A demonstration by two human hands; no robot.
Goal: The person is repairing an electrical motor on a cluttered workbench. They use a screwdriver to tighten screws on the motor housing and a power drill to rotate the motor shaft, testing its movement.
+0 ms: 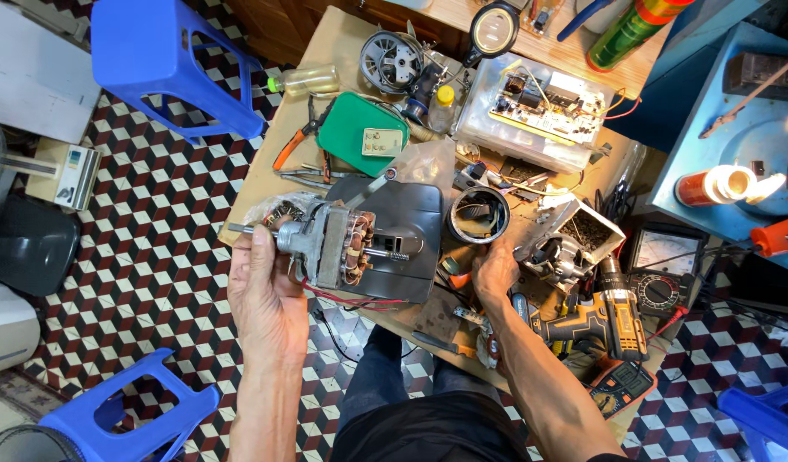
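Left hand [261, 287] raised over the near-left corner of the workbench [325, 51], fingers wrapped and pressed around the grey housing of a small fan motor [330, 244]; thumb up along the casing. Motor held clear of the bench, shaft lying level and pointing left, copper windings exposed on the right side, thin red wires [351, 299] trailing loose below it. Dark plastic cover [402, 235] directly behind the motor, flat on the bench.

Right hand [494, 272] down on the bench, right of the motor, fingers bent and bunched over small parts; whether pinching one of them, cannot tell. Black ring-shaped housing [478, 214] just beyond that hand. Orange cordless drill [595, 321] further right of the motor, with a multimeter [663, 269] beyond it. Green casing [362, 133] and orange-handled pliers [296, 145] behind the motor, toward the far edge.

Risks, as judged:
- One-handed grip on a heavy, lopsided part, held partly past the bench edge; a slip likely to send it to the tiled floor [163, 248], bending the shaft.
- Bare windings close to the fingers; scraping against the cover or tools apt to nick the enamel.
- Dangling red wires liable to snag on bench clutter and tear at the solder joints.
- Crowded bench near the right hand; small parts easily knocked off the near edge.
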